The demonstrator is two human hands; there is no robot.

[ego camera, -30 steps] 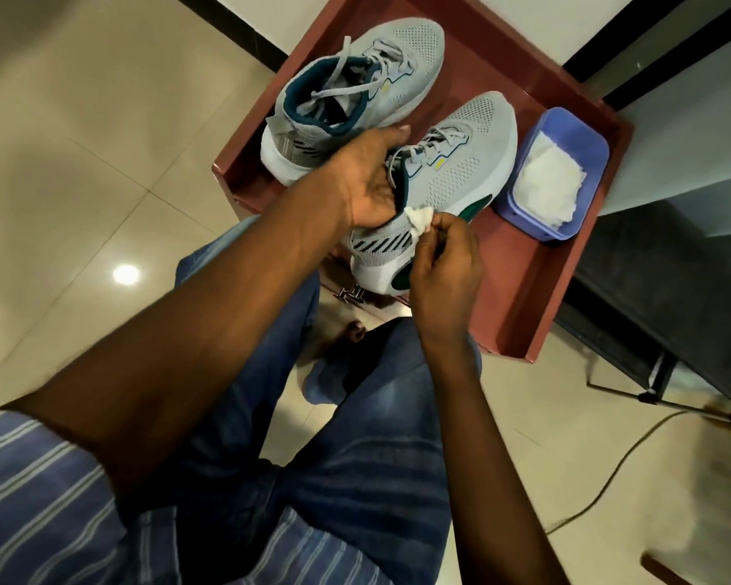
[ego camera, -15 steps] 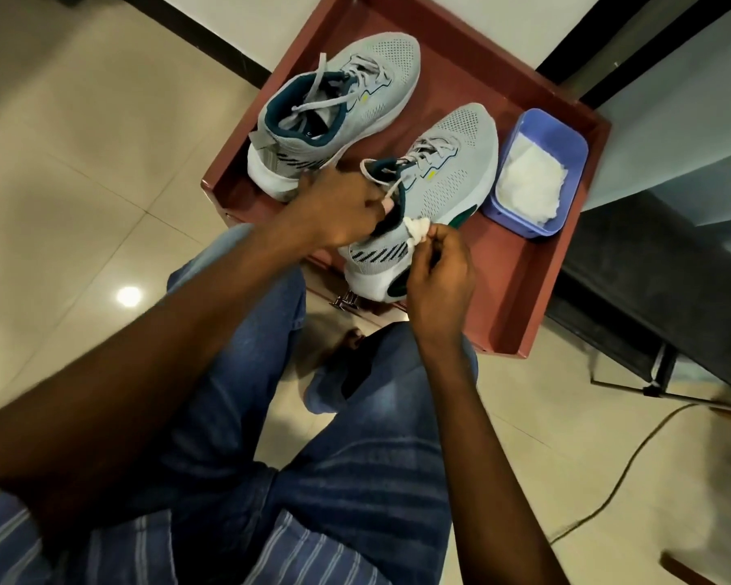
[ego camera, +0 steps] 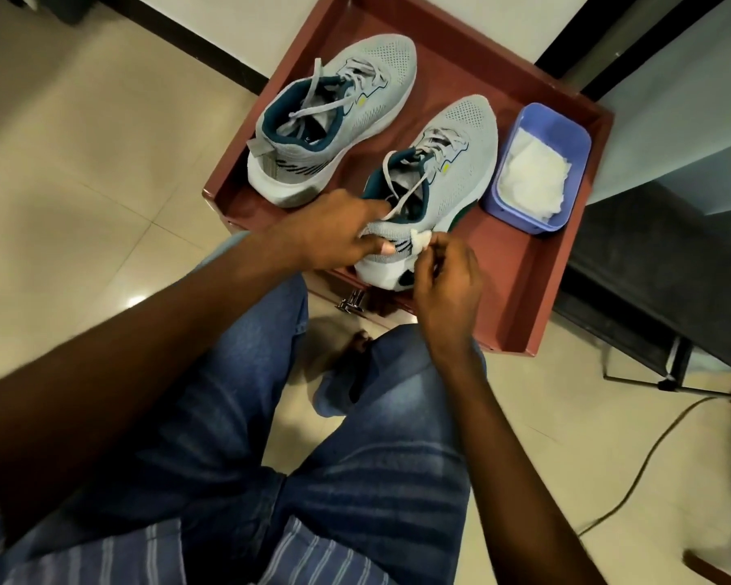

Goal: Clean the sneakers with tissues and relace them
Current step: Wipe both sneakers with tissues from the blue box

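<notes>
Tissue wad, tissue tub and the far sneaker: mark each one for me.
tissue wad [ego camera: 422, 237], head view, on its white crumpled top.
tissue tub [ego camera: 524, 217], head view, on its near blue wall.
far sneaker [ego camera: 387, 67], head view, on its grey mesh toe.

Your two sneakers [ego camera: 461, 162] are light grey mesh, with dark teal collar lining, pale grey laces, black stripes at the heel, white soles and a small yellow mark by the eyelets. Tissue wad [ego camera: 422, 238]: white. Tray [ego camera: 520, 255]: reddish brown. Tub [ego camera: 574, 175]: lavender blue, white tissues inside. Your jeans [ego camera: 355, 458]: blue; shirt: blue, pale stripes.
</notes>
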